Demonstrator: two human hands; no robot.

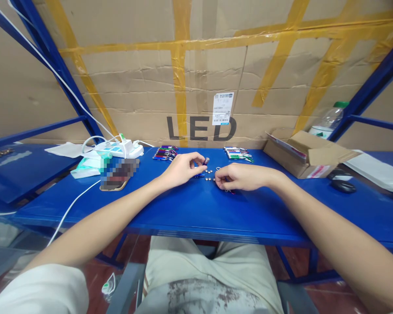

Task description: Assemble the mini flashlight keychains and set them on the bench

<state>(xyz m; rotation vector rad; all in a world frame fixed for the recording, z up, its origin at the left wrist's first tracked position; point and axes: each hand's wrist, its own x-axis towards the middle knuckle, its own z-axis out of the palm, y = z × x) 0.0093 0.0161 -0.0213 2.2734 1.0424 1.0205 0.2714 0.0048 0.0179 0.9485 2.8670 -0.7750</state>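
My left hand [185,168] is closed, thumb and forefinger pinching a small dark blue tube with a silvery end [206,162], like a keychain flashlight. Below that hand another blue piece [199,175] lies partly hidden. Several small round silvery discs [209,179], resembling button cells, are on the blue table [190,209] between my hands. My right hand [234,176] rests low over the table, fingers curled down beside the discs; what they hold, if anything, is hidden. A metal ring or clip [218,168] and a reddish piece [232,192] show from around it.
Rows of slim coloured tubes with clips lie at the back, a left bundle [164,152] and a right bundle [237,154]. Leftward are a phone [119,174], a green-white packet [90,165] and a power strip [127,149]. An open cardboard box [306,155] and black mouse [343,186] sit right.
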